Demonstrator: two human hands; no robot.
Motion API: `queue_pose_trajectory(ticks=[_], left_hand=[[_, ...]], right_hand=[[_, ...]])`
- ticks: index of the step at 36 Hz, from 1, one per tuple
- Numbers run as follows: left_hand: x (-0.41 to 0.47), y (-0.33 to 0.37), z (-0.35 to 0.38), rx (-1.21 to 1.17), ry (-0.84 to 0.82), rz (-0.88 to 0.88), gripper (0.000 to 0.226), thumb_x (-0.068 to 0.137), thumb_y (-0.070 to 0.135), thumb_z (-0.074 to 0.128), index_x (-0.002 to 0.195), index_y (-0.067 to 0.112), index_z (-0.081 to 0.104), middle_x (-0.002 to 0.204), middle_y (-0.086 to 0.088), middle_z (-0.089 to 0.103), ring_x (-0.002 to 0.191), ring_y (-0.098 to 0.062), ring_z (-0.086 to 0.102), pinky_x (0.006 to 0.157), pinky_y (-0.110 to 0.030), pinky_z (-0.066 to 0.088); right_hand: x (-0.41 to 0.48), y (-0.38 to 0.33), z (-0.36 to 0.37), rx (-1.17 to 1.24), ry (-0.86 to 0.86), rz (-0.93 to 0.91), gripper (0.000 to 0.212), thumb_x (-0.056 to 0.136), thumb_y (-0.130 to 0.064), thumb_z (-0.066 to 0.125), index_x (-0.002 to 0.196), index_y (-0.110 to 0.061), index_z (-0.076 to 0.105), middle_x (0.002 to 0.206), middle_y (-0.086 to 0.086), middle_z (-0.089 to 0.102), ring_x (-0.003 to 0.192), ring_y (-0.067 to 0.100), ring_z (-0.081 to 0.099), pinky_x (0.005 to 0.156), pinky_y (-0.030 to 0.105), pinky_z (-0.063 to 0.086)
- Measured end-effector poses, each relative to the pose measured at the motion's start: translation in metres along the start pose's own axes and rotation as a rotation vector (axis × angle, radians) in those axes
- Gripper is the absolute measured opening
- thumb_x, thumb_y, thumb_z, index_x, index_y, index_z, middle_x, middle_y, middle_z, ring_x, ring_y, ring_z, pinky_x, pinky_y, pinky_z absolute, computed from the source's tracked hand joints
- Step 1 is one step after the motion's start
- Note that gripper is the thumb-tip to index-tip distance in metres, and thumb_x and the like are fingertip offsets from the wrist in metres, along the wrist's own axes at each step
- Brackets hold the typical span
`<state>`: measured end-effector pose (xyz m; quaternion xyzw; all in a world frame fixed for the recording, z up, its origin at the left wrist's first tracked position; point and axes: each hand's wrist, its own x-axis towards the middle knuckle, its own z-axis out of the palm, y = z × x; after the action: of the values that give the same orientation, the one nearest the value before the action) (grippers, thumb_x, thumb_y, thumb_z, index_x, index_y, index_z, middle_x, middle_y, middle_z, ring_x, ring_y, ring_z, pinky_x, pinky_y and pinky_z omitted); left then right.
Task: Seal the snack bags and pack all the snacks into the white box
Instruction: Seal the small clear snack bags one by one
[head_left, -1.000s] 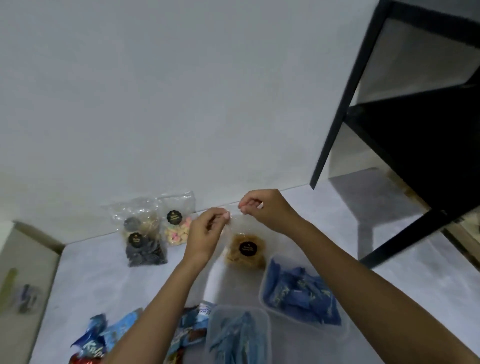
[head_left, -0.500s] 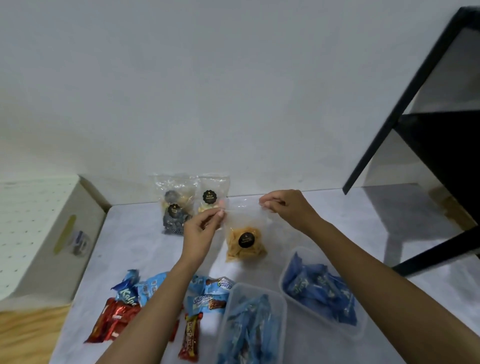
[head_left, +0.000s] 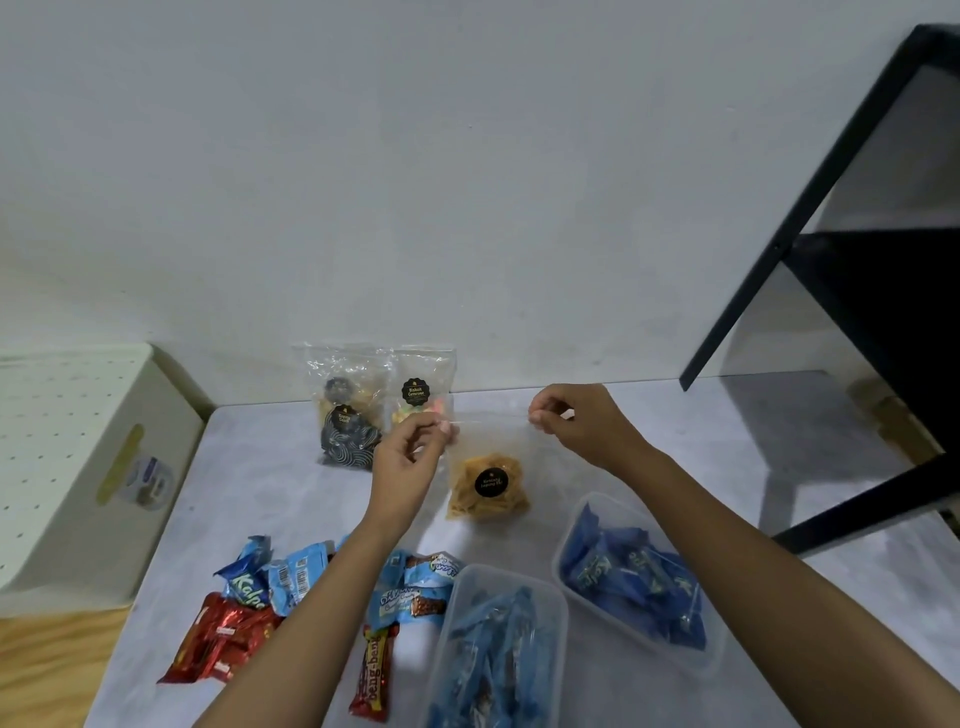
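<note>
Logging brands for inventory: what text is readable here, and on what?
"Biskuit Gemrose": black sticker on the clear bag by the wall.
"Kalp", cut off: blue wrapper.
"Beng-beng": red bar wrapper.
"Kentang", rest blurred: round sticker on the chips bag.
Unreadable: blurred sticker on the dark-biscuit bag; label on the white box.

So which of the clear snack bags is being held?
The bag of orange chips, pinched at its top edge by the left hand and right hand; the other bags lean against the wall.
</note>
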<state>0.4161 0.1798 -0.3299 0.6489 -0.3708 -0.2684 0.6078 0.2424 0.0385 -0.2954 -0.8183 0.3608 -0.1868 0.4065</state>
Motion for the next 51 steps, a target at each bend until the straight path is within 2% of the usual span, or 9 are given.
queue_pose_trajectory(ticks=[7,13,18,23,30,33,36,43,51], left_hand=[[0.002,0.005,0.000,0.055,-0.031,0.011,0.021,0.091,0.007,0.056,0.079,0.023,0.064,0.074,0.013,0.067,0.078,-0.012,0.062,0.077,-0.031,0.050],[0.002,0.009,0.001,0.100,0.013,0.027,0.022,0.091,0.006,0.054,0.077,0.022,0.061,0.071,0.019,0.065,0.068,-0.020,0.053,0.059,-0.017,0.041],[-0.001,0.008,0.002,0.085,0.013,0.016,0.021,0.091,0.007,0.055,0.078,0.022,0.063,0.069,0.013,0.066,0.070,-0.016,0.056,0.064,-0.021,0.043],[-0.005,0.011,0.000,0.080,0.014,0.014,0.022,0.091,0.005,0.055,0.079,0.022,0.062,0.068,0.022,0.065,0.066,0.004,0.056,0.063,-0.009,0.042],[-0.006,0.010,-0.002,0.059,0.024,0.004,0.016,0.091,0.006,0.055,0.084,0.018,0.063,0.071,0.012,0.066,0.069,0.004,0.058,0.066,-0.009,0.044],[-0.006,0.010,-0.001,0.049,0.001,-0.007,0.017,0.091,0.006,0.055,0.083,0.019,0.063,0.076,0.004,0.067,0.075,-0.008,0.060,0.070,-0.017,0.046],[-0.005,0.010,0.002,-0.008,-0.023,-0.062,0.018,0.091,0.006,0.054,0.080,0.017,0.062,0.081,-0.007,0.067,0.082,-0.022,0.062,0.078,-0.029,0.048],[0.001,0.008,0.001,-0.006,-0.108,-0.087,0.011,0.090,0.004,0.057,0.091,-0.004,0.064,0.078,-0.004,0.065,0.072,-0.007,0.060,0.074,-0.016,0.049],[0.005,0.013,0.005,0.032,-0.087,-0.043,0.009,0.087,-0.001,0.057,0.083,0.001,0.064,0.074,-0.003,0.061,0.064,0.002,0.056,0.064,-0.008,0.043]], right_hand=[[0.000,0.000,0.007,-0.131,-0.010,-0.001,0.014,0.081,-0.006,0.054,0.074,-0.016,0.061,0.075,-0.005,0.064,0.076,0.016,0.059,0.074,0.039,0.054],[-0.002,-0.004,0.013,0.013,-0.026,0.017,0.013,0.083,-0.017,0.062,0.073,-0.025,0.060,0.078,-0.007,0.065,0.076,0.012,0.059,0.076,0.032,0.052],[0.001,-0.007,0.014,-0.018,-0.043,0.010,0.019,0.083,-0.012,0.060,0.070,-0.026,0.057,0.078,-0.003,0.065,0.076,0.014,0.058,0.074,0.031,0.050],[0.001,-0.012,0.017,0.047,-0.056,0.020,0.013,0.081,-0.012,0.064,0.072,-0.020,0.061,0.075,-0.006,0.063,0.070,0.007,0.055,0.067,0.015,0.045],[0.001,-0.015,0.022,0.073,-0.055,0.028,0.012,0.081,-0.011,0.065,0.072,-0.019,0.062,0.076,-0.003,0.064,0.070,0.005,0.053,0.062,0.004,0.041],[0.001,-0.017,0.025,0.063,-0.075,0.041,0.005,0.080,-0.018,0.069,0.076,-0.015,0.067,0.079,-0.003,0.066,0.072,0.002,0.056,0.064,0.007,0.043],[0.002,-0.018,0.028,0.043,-0.055,0.045,0.006,0.080,-0.017,0.067,0.073,-0.017,0.066,0.077,-0.004,0.066,0.071,0.003,0.057,0.070,0.021,0.046],[0.004,-0.019,0.026,0.030,-0.068,0.069,0.010,0.078,-0.021,0.069,0.069,-0.025,0.065,0.075,-0.006,0.067,0.072,0.004,0.059,0.075,0.030,0.050],[0.010,-0.036,0.031,-0.069,-0.063,0.005,0.008,0.076,-0.022,0.068,0.069,-0.025,0.067,0.071,-0.004,0.068,0.071,0.013,0.061,0.075,0.032,0.049]])
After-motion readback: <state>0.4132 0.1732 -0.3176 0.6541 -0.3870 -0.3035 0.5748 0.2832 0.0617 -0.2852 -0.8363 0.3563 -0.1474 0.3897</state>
